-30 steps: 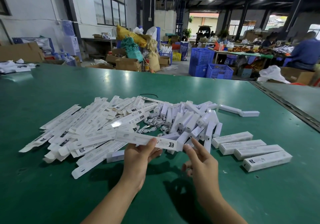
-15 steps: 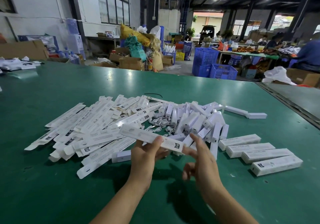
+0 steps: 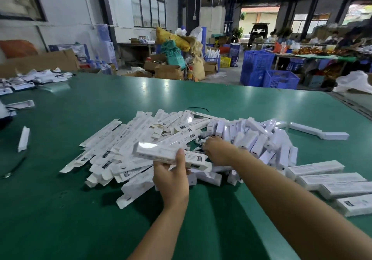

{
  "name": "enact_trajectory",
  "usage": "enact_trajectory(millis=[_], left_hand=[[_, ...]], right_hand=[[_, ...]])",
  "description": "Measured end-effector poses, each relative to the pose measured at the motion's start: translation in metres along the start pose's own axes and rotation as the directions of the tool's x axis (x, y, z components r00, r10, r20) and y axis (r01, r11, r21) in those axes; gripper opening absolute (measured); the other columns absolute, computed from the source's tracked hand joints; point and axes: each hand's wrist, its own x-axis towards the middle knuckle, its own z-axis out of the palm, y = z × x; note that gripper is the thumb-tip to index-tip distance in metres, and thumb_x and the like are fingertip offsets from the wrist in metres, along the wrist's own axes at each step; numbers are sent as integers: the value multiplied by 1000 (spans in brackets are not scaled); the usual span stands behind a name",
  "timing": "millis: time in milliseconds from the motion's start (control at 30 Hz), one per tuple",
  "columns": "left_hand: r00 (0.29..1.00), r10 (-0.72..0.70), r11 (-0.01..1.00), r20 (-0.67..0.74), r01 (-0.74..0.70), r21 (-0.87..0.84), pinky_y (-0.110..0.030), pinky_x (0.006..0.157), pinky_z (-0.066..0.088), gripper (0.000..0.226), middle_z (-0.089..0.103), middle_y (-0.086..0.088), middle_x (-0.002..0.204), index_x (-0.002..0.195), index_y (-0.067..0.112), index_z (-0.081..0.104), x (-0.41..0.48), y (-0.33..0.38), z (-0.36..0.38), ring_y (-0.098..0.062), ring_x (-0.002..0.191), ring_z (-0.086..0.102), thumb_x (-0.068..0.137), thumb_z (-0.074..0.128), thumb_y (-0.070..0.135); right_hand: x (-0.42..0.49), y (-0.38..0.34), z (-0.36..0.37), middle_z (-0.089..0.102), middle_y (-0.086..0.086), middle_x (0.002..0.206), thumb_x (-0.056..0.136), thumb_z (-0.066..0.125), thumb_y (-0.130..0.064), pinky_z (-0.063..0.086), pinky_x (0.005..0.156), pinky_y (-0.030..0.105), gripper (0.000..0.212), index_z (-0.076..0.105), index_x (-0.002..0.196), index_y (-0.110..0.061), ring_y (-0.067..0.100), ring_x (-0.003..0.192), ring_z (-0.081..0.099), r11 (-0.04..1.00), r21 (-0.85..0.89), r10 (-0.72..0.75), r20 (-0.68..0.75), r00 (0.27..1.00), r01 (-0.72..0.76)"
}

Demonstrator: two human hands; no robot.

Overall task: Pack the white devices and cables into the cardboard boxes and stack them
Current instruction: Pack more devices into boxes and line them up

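Observation:
My left hand point(image 3: 172, 181) holds a long white cardboard box point(image 3: 161, 153) by its right part, thumb on top, above the near edge of the pile. My right hand point(image 3: 218, 151) reaches into the middle of the heap, down among the white cables point(image 3: 198, 139); its fingers are hidden behind the hand. Flat, unfolded white boxes point(image 3: 124, 139) lie piled on the left. White devices point(image 3: 259, 139) are heaped on the right. Several closed boxes point(image 3: 330, 179) lie side by side at the right.
The green table point(image 3: 80, 219) spreads wide around the pile. A single white piece point(image 3: 23, 138) lies at the left, more white packaging point(image 3: 30, 80) at the far left edge. Blue crates point(image 3: 267, 72), cardboard boxes and people sit beyond the table.
My right hand has let go of the box end and moved forward into the pile of cables. My left hand keeps the box and has lifted it a little. The camera has moved closer.

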Motion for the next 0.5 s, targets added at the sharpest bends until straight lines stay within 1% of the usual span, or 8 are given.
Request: enact_trajectory(millis=[67,133,233,267,333,400,433,500], left_hand=[[1000,4,1000,2,-4,8,-10,69,54,28,68,20,96,113,26,61,1,0,0,10,89,67,88,73,27],[1000,-3,1000,9,3,16,-15,70,57,22,70,19,92,107,30,61,1,-3,0,7,88,68,88,73,27],[999,21,999,37,-22,32,-14,67,56,18,72,18,90,100,37,60,0,-1,-1,3,87,70,90,72,27],[999,21,1000,47,-22,20,-14,66,56,19,73,15,94,103,35,61,1,0,-1,3,88,70,91,71,25],[994,-21,999,110,24,-25,-21,73,58,22,74,6,104,113,25,64,0,2,1,-3,93,71,91,70,22],[963,-125,986,238,147,-76,-38,79,59,28,76,-3,105,113,16,66,-5,7,6,-20,97,73,88,74,24],[935,-174,972,308,213,-100,-41,75,59,28,76,-6,102,108,15,67,-9,9,8,-25,94,73,84,74,28],[863,-243,947,442,309,-84,-41,67,58,23,77,-9,100,96,19,72,-18,11,9,-32,89,73,79,71,33]], right_hand=[[8,0,3,67,12,105,96,51,-11,54,90,43,19,69,99,-7,27,97,62,999,-26,40,-24,999,-40],[8,-1,5,68,11,101,95,54,-12,55,87,43,16,69,94,-10,26,95,62,996,10,94,-79,992,-93],[-6,-7,1,64,11,93,96,51,-11,54,78,38,22,61,77,-14,27,85,62,976,163,174,-188,967,-144],[-14,-9,-1,64,10,90,97,50,-10,54,77,37,22,61,78,-14,28,82,62,959,243,199,-223,954,-143],[-35,-14,-6,68,7,92,96,57,-10,56,79,33,14,68,102,-15,23,81,64,895,430,264,-297,918,-118],[-65,-19,-10,70,-1,89,90,70,-16,54,69,18,32,64,121,-20,12,75,64,778,623,358,-328,874,-85],[-81,-20,-9,69,-4,85,86,75,-20,49,63,9,35,65,120,-21,7,71,62,734,675,394,-336,856,-73],[-113,-22,-4,67,-11,79,83,77,-22,45,59,4,33,70,115,-21,-4,69,61,713,697,431,-347,833,-78]])
